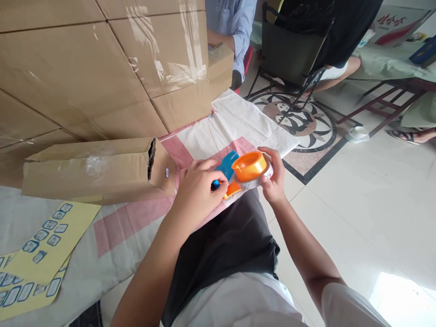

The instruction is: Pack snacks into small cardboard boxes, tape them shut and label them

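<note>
In the head view both of my hands hold a blue and orange tape dispenser over the table's edge, just above my lap. My right hand [275, 176] grips the side of its round orange hub [250, 166], with a pale, printed band, seemingly a tape roll, under the fingers. My left hand [200, 188] is closed around the dispenser's blue part [228, 164], thumb and fingertips near a dark blue piece and an orange edge [233, 189]. My left fingers partly cover the dispenser's lower side.
A long cardboard box [91, 170] lies left of my hands, before a wall of stacked cartons [68, 68]. Yellow label sheets [57, 236] lie on the cloth-covered table [136, 227]. Beyond are a person in a blue shirt [245, 27] and a black chair [293, 54].
</note>
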Demonstrator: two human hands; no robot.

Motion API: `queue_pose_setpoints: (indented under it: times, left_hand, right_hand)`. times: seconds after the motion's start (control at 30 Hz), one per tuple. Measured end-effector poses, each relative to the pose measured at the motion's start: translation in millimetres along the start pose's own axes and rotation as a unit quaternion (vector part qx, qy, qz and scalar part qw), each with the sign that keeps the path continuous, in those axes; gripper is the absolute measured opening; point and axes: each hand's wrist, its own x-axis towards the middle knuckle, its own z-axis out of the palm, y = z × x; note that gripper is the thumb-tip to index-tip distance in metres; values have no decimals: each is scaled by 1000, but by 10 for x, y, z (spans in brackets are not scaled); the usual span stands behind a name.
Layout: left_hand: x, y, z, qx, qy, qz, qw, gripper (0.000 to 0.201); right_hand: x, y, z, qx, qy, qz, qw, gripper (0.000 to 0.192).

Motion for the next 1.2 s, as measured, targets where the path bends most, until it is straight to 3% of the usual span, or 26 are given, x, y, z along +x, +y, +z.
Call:
queue_pose_setpoints:
  times: [0.17,0.33,0.53,0.8,0.9,1.0,1.07,1.2]
  left_hand:
    - [-136,183,-103,-15,63,54,996,8]
    - [-265,329,-173,34,86,81,992,10]
    - [-297,334,-169,45,102,98,989,5]
    - [-320,243,-126,53,143,114,982,2]
    - [-324,190,-81,76,163,130,975,5]
    - [-286,82,-10,107,164,138,971,11]
    - [-241,-11,50,112,157,132,972,14]
    - [-162,-158,155,91,135,128,978,16]
  right_hand:
    - [-22,-92,-48,-16,15,59,998,63]
    - [-79,-308,-30,-17,-2,146,989,58]
    - [-138,-484,34,-54,-27,116,991,57]
    - [-174,-502,92,-49,-44,153,986,55]
    - [-166,-464,75,-62,-68,111,990,58]
    - [-115,-406,59,-127,-95,-11,987,55]
    - [-59,-372,59,-180,-133,-79,971,43]
    - [79,-367,78,-198,-216,-112,949,29]
